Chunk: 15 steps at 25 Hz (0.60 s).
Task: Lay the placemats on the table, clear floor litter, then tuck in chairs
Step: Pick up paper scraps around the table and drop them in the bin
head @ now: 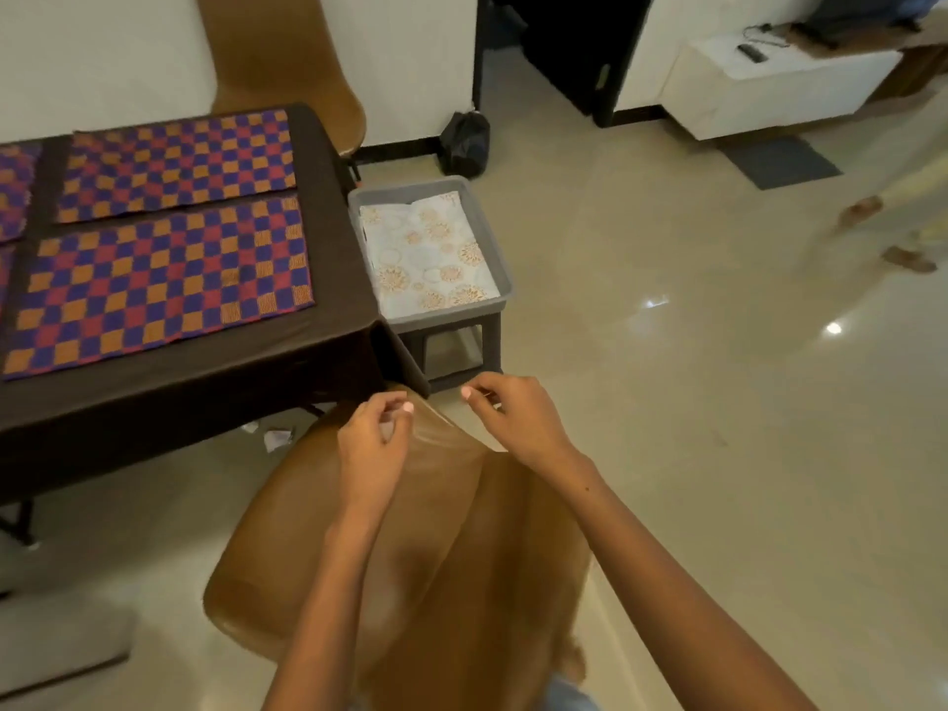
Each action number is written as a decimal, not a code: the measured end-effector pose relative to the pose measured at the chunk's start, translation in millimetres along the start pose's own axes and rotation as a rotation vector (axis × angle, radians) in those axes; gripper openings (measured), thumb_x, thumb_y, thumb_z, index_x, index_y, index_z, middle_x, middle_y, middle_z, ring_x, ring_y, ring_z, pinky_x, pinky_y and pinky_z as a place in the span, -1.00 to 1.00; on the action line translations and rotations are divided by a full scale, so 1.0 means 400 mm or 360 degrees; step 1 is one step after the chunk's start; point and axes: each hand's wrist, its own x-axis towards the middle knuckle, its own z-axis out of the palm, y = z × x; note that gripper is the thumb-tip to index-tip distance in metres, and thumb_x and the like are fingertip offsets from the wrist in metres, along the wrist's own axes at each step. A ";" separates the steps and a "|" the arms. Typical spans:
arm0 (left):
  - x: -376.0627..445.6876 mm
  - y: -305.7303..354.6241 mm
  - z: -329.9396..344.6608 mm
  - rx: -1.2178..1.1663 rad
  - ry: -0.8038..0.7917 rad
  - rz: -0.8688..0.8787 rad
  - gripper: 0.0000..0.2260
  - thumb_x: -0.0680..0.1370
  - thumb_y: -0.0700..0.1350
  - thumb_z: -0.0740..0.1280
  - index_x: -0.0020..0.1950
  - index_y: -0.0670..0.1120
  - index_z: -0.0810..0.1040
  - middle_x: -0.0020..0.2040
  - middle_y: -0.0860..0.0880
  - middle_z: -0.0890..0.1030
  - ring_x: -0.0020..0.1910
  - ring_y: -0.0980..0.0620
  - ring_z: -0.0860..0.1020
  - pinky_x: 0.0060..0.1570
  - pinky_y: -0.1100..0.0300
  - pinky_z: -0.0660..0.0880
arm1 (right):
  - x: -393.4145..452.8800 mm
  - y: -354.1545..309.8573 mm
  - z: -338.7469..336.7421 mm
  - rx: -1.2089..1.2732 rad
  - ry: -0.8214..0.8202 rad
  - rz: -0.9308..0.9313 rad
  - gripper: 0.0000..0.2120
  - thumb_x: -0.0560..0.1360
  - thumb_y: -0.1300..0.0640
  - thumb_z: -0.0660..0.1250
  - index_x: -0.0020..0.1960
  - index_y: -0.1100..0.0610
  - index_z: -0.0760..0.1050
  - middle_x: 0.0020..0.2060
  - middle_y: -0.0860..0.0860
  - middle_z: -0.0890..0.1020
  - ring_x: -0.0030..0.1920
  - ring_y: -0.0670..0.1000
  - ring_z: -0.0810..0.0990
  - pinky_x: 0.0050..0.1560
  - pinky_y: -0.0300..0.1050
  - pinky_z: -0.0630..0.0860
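Several orange, red and blue checkered placemats [164, 284] lie flat on the table, which is covered in a dark cloth [328, 207]. In front of me my left hand [377, 443] and my right hand [518, 418] each pinch the top edge of a thin see-through plastic bag [451, 505], which hangs down between my arms. A brown chair [246, 582] stands under the bag, pulled out from the table. Small white crumpled paper scraps [277, 437] lie on the floor by the table's near edge.
A grey tray [505, 279] holding a patterned white sheet sits on a dark stool beside the table. A second brown chair [287, 59] stands at the far end. A black bag [464, 143] leans at the wall. A person's feet [908, 259] are at the right.
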 end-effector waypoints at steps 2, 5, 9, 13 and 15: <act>-0.032 0.050 0.077 -0.0031 0.0100 -0.0071 -0.79 0.58 -0.08 0.26 0.19 -0.07 0.53 0.04 0.05 0.56 0.02 0.17 0.50 -0.14 0.45 0.36 | 0.008 0.064 -0.063 0.0027 -0.0075 -0.0051 -0.77 0.57 -0.02 0.23 0.04 0.05 0.61 -0.13 -0.05 0.68 -0.12 -0.09 0.61 -0.07 0.00 0.60; -0.047 0.133 0.181 -0.0061 0.0145 -0.0119 -0.80 0.58 -0.07 0.27 0.18 -0.05 0.53 0.03 0.05 0.58 0.03 0.14 0.53 -0.13 0.42 0.40 | 0.033 0.143 -0.167 0.0045 -0.0122 -0.0162 -0.79 0.56 0.00 0.24 0.01 0.05 0.62 -0.17 -0.06 0.68 -0.15 -0.09 0.60 -0.10 -0.01 0.59; -0.005 0.236 0.288 -0.0069 0.0066 -0.0135 -0.77 0.57 -0.08 0.28 0.22 -0.05 0.51 0.01 0.03 0.59 -0.04 0.21 0.54 -0.14 0.40 0.44 | 0.095 0.234 -0.286 0.0061 -0.0137 -0.0223 -0.80 0.57 0.03 0.24 0.01 0.06 0.62 -0.19 -0.05 0.67 -0.20 -0.09 0.59 -0.12 -0.09 0.57; 0.109 0.304 0.383 0.0020 0.0141 -0.0132 -0.83 0.57 -0.08 0.27 0.14 -0.01 0.56 -0.07 0.05 0.61 -0.08 0.18 0.55 -0.16 0.34 0.48 | 0.229 0.320 -0.373 0.0045 -0.0185 -0.0274 -0.80 0.56 0.03 0.25 -0.02 0.05 0.63 -0.19 -0.05 0.69 -0.17 -0.05 0.62 -0.10 -0.03 0.58; 0.187 0.321 0.432 0.0002 0.0251 -0.0144 -0.84 0.57 -0.09 0.28 0.12 0.00 0.57 -0.13 0.05 0.62 -0.10 0.13 0.58 -0.13 0.20 0.55 | 0.329 0.356 -0.420 0.0019 -0.0208 -0.0338 -0.79 0.56 0.01 0.24 -0.02 0.05 0.63 -0.18 -0.04 0.69 -0.16 -0.05 0.63 -0.10 -0.04 0.57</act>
